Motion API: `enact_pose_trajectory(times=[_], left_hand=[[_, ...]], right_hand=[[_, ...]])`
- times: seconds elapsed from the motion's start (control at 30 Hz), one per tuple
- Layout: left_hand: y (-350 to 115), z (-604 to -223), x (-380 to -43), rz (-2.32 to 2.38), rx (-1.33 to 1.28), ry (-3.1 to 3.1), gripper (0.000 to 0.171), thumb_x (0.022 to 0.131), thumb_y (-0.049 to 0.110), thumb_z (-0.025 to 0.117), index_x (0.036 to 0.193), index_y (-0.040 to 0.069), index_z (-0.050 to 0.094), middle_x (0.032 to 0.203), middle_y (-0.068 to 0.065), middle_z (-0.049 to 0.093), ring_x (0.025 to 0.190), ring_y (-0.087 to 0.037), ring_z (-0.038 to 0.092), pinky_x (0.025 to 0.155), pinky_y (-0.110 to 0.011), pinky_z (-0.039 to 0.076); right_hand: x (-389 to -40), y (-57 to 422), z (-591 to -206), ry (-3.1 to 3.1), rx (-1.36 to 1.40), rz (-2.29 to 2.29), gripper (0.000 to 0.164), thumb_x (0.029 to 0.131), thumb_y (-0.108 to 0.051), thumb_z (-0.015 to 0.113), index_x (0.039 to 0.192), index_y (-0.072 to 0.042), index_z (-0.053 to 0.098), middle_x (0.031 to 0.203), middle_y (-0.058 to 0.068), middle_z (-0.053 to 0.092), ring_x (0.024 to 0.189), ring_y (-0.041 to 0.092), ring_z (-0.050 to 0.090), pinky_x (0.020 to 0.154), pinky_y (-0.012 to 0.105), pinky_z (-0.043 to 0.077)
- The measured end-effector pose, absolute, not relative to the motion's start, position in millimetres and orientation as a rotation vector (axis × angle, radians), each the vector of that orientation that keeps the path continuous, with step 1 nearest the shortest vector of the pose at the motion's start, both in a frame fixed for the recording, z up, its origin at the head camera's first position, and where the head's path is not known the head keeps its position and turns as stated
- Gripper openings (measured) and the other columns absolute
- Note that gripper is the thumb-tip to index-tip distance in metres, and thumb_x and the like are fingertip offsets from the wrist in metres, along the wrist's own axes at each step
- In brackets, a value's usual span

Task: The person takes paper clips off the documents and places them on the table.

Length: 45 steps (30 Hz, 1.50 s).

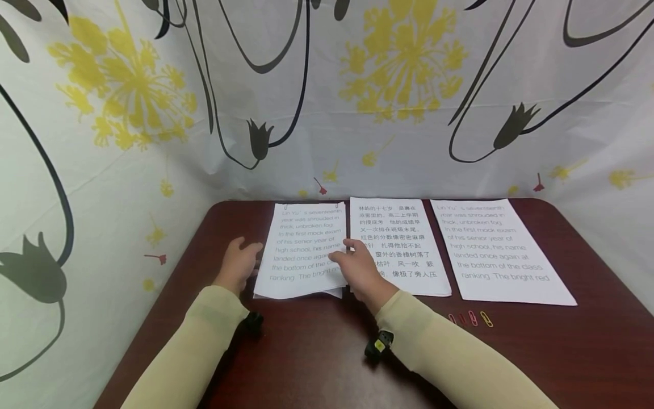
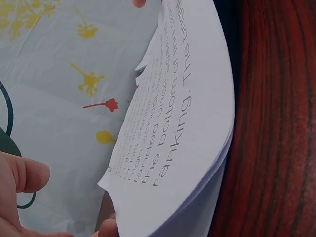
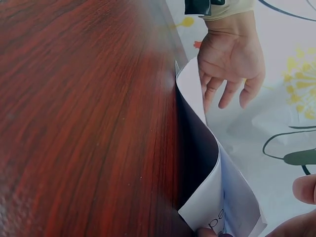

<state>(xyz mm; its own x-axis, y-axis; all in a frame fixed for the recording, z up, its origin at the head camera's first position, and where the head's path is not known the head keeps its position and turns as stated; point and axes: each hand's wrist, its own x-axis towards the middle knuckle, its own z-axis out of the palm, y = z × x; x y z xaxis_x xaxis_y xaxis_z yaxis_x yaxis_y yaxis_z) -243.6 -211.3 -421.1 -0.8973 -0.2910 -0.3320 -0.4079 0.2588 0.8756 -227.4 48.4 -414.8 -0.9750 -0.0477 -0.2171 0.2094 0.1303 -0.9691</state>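
A printed sheet stack [image 1: 304, 244] with English text lies at the left of the row, clips at its top edge. Its near edge bows up off the table in both wrist views, with another sheet showing beneath. My left hand [image 1: 239, 264] is at the stack's left side, thumb apart from the paper and fingertips at its edge in the left wrist view. At the right edge is my right hand [image 1: 361, 270]. Its thumb [image 3: 305, 189] stands away from the paper, while a fingertip [image 3: 206, 232] meets the lifted corner; its other fingers are mostly hidden.
A stack with Chinese text [image 1: 393, 227] lies in the middle, partly behind my right hand. Farther right are English-printed pages [image 1: 498, 250]. Several coloured paper clips [image 1: 473, 318] lie in front of them on the dark red table [image 1: 306, 358]. A patterned cloth [image 1: 317, 113] hangs behind.
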Motion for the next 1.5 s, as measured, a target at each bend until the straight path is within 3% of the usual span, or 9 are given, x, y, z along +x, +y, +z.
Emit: enact_pose_trajectory(times=[0.1, 0.3, 0.6, 0.93, 1.5], left_hand=[[-212, -421, -245, 1.735, -0.671, 2.402, 0.077, 0.097, 0.042, 0.049, 0.157, 0.021, 0.005, 0.145, -0.016, 0.040, 0.120, -0.033, 0.050, 0.104, -0.053, 0.038], [-211, -421, -246, 1.700, -0.667, 2.426, 0.075, 0.096, 0.039, 0.051, 0.156, 0.015, 0.013, 0.157, -0.015, 0.022, 0.133, -0.032, 0.034, 0.112, -0.052, 0.027], [-210, -417, -245, 1.650, -0.646, 2.488, 0.076, 0.096, 0.037, 0.052, 0.156, 0.013, 0.011, 0.159, -0.016, 0.017, 0.141, -0.033, 0.024, 0.115, -0.053, 0.020], [-209, -416, -245, 1.597, -0.673, 2.501, 0.079, 0.095, 0.039, 0.052, 0.157, 0.017, 0.008, 0.159, -0.013, 0.017, 0.136, -0.032, 0.031, 0.113, -0.055, 0.024], [-210, -415, -240, 1.618, -0.705, 2.484, 0.080, 0.095, 0.052, 0.047, 0.157, 0.020, 0.007, 0.159, -0.014, 0.018, 0.139, -0.034, 0.029, 0.113, -0.057, 0.023]], right_hand=[[-228, 48, -415, 2.197, 0.164, -1.954, 0.068, 0.089, -0.025, 0.061, 0.148, -0.007, 0.032, 0.130, 0.013, 0.050, 0.111, 0.029, 0.058, 0.086, 0.041, 0.052], [-228, 47, -414, 2.137, 0.183, -1.990, 0.067, 0.090, -0.023, 0.061, 0.147, -0.006, 0.031, 0.136, 0.014, 0.045, 0.116, 0.032, 0.054, 0.092, 0.049, 0.050], [-229, 46, -413, 2.134, 0.184, -1.979, 0.067, 0.090, -0.024, 0.061, 0.147, -0.006, 0.031, 0.139, 0.015, 0.042, 0.117, 0.030, 0.055, 0.092, 0.051, 0.049], [-229, 44, -413, 2.122, 0.228, -1.996, 0.067, 0.089, -0.025, 0.062, 0.146, -0.006, 0.033, 0.145, 0.017, 0.037, 0.124, 0.031, 0.048, 0.092, 0.054, 0.049], [-232, 38, -417, 2.173, 0.285, -2.012, 0.062, 0.086, -0.022, 0.063, 0.141, -0.004, 0.039, 0.134, 0.013, 0.045, 0.113, 0.029, 0.053, 0.093, 0.047, 0.049]])
